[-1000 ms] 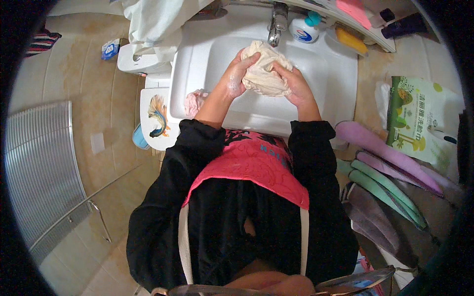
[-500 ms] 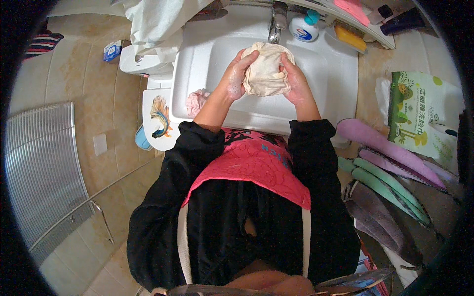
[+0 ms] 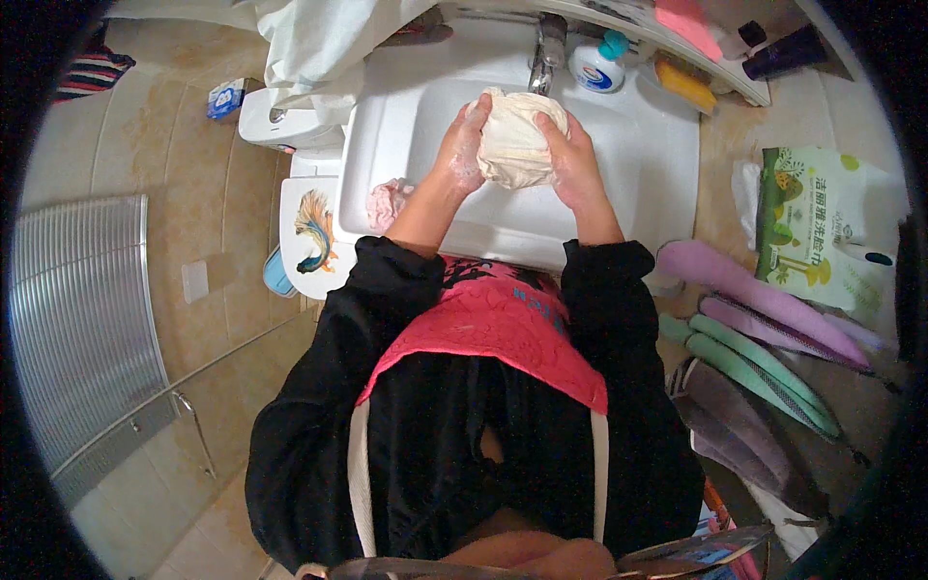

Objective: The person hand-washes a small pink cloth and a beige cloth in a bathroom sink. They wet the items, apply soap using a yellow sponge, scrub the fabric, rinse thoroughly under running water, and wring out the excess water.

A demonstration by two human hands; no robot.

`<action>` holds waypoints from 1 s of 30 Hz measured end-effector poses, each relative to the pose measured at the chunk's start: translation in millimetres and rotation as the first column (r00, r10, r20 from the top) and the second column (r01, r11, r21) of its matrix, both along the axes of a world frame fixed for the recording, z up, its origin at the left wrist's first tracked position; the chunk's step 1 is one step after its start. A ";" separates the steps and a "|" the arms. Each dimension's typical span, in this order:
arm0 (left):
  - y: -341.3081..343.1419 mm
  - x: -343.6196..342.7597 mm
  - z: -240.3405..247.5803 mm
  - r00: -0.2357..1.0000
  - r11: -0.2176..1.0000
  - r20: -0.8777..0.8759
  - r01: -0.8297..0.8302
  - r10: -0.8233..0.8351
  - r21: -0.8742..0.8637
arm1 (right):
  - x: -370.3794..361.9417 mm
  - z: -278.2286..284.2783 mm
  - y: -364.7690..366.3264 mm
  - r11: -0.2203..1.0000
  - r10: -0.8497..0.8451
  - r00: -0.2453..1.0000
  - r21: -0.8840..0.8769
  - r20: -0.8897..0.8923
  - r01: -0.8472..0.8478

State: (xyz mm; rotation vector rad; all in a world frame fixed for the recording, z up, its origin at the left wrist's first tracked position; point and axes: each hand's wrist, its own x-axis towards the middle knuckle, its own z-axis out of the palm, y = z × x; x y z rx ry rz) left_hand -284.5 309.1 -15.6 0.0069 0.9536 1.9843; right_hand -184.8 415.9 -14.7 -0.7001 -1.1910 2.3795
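Observation:
A crumpled cream-coloured cloth [image 3: 519, 145] is held up over the white sink [image 3: 435, 215]. My left hand [image 3: 464, 150] grips its left side, with soap suds on the wrist and palm edge. On the cloth's right side, my right hand [image 3: 570, 159] closes with its thumb lying over the fabric. The fingers behind the cloth are hidden on both hands. Just beyond it stands the metal faucet [image 3: 543, 70]; no running water can be made out. A crumpled pink cloth [image 3: 389, 203] rests on the sink's left rim, beside my left forearm.
A white bottle with a teal cap [image 3: 597, 66] and a yellow bar [image 3: 684, 87] stand behind the sink. To the left is a toilet [image 3: 311, 232] with a fish picture on its lid. Towels [image 3: 759, 372] and a green-white wipes pack [image 3: 822, 232] hang at the right.
The cloth has turned slightly and is more bunched in my hands. My right thumb has moved onto its front. The whole view has shifted a little.

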 end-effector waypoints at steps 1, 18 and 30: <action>4.3 3.4 -0.9 0.997 0.998 0.042 -0.064 0.066 -0.027 | 1.6 1.7 -8.0 0.942 -0.004 0.997 0.336 0.074 -0.021; 27.7 11.7 -65.7 0.986 0.993 0.157 0.072 -0.057 -0.089 | -46.8 -23.8 0.0 0.354 -0.346 0.891 0.921 0.293 -0.166; 20.4 -15.0 -96.2 0.929 0.995 -0.364 0.029 -0.063 -0.097 | -28.5 -55.2 -24.6 0.204 -0.308 0.925 0.965 0.225 -0.167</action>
